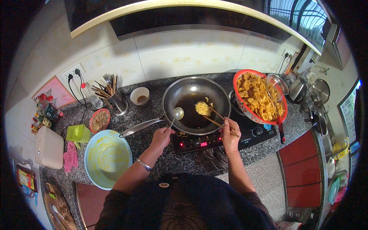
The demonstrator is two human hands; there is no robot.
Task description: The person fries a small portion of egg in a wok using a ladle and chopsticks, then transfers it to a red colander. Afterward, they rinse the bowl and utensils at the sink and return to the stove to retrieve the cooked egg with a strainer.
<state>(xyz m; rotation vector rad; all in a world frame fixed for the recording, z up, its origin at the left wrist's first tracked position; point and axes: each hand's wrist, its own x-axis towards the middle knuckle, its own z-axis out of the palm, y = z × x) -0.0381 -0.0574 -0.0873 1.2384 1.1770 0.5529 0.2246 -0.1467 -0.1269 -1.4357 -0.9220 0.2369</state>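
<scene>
A dark wok (184, 92) with a long metal handle (143, 126) sits on a lit induction cooktop (192, 146). Dark oil lies in it, and a yellow clump of battered food (203, 108) floats right of centre. My left hand (162, 138) grips a metal spoon (178, 113), whose bowl is over the wok's left side. In my right hand (231, 135) is a pair of wooden chopsticks (214, 121), with their tips at the lower right edge of the clump. Whether the tips pinch it I cannot tell.
To the right, a red-rimmed basin (238, 99) holds fried pieces, with a red-handled strainer (280, 123) across it. A batter-smeared light blue basin (107, 158) stands left, near a small bowl (140, 96), a utensil holder (116, 103) and a red dish (99, 120). A dark cloth (214, 159) lies in front.
</scene>
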